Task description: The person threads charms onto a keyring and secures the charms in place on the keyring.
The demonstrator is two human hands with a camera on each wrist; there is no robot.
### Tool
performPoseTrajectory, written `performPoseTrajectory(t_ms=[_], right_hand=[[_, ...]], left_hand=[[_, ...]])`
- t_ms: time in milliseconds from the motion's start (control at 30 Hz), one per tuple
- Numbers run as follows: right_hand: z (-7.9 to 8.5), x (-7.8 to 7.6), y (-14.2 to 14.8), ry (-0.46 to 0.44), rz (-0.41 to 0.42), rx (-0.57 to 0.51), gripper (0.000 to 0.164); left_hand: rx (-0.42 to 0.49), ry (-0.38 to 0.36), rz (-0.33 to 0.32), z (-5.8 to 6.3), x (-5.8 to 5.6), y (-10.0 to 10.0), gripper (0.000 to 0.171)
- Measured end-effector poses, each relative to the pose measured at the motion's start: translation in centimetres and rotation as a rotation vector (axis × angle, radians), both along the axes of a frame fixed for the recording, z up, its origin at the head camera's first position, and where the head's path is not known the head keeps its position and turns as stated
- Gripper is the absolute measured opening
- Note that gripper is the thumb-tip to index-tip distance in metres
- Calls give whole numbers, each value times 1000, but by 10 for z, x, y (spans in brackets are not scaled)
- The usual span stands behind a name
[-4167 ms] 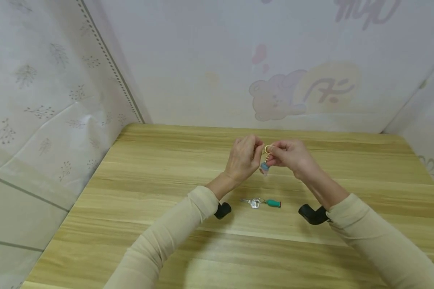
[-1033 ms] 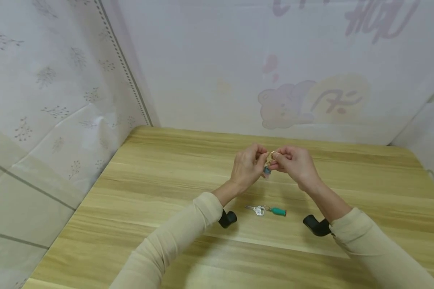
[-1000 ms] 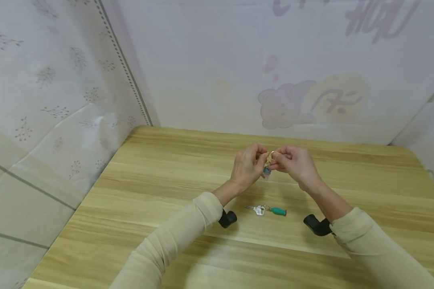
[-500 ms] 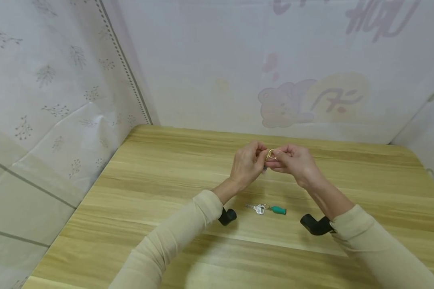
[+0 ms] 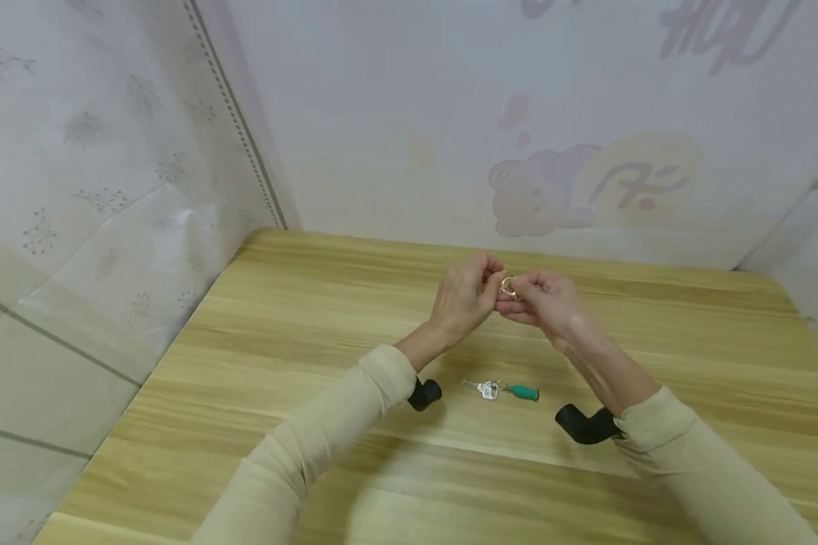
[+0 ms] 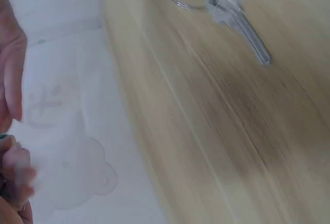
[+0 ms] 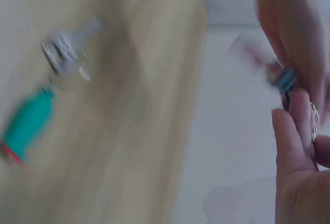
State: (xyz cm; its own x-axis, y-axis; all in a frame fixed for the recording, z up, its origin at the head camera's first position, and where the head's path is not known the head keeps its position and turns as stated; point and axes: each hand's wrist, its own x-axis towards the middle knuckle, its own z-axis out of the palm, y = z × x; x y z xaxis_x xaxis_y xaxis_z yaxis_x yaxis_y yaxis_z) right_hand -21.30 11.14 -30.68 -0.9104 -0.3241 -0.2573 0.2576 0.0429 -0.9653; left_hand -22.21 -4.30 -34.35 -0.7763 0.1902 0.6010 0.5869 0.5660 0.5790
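Observation:
My right hand (image 5: 548, 304) pinches a gold split ring (image 5: 504, 288) between thumb and fingers above the far half of the table. Right against it, my left hand (image 5: 458, 299) has its thumb and fingertips pinched at the ring's left side, where the keychain's links join. A small blue and pink charm (image 7: 284, 79) hangs from that keychain, blurred in the right wrist view; the left fingers hide it in the head view. Below the hands, a silver key (image 5: 488, 390) lies on the table, joined by a metal ring to a green bottle-shaped keychain (image 5: 523, 392) with a red end.
The wood-grain table (image 5: 300, 303) reaches back to a pale wall covering (image 5: 382, 136) with a faint bear print. Black curved pieces (image 5: 586, 425) stick out beneath both wrists. Cream sleeves (image 5: 327, 420) cover the forearms.
The charm, hanging visibly below the ring earlier, has gone behind the left fingers in the head view. Both hands keep their pinch and have shifted slightly. The key and green keychain lie unmoved.

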Motion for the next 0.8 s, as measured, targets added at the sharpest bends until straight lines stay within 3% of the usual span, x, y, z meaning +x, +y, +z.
performPoseTrajectory(t_ms=[133,233,400,533,800], right_hand=[[3,-3,4,120,-63,26,13],[-2,-2,3,235,-90,85,17],[-11,3,-1,374,-176,90,21],[-13,4,-3,397,-214,66,22],[-9,5,-5,355,-237,79,26]], left_hand=[[34,-26,16,1,-2,-2,6],[63,-56,46,1,-2,-3,6],[79,-71,49,0,0,-3,5],[73,-82,51,0,2,-1,7],[100,-127,44,1,3,0,9]])
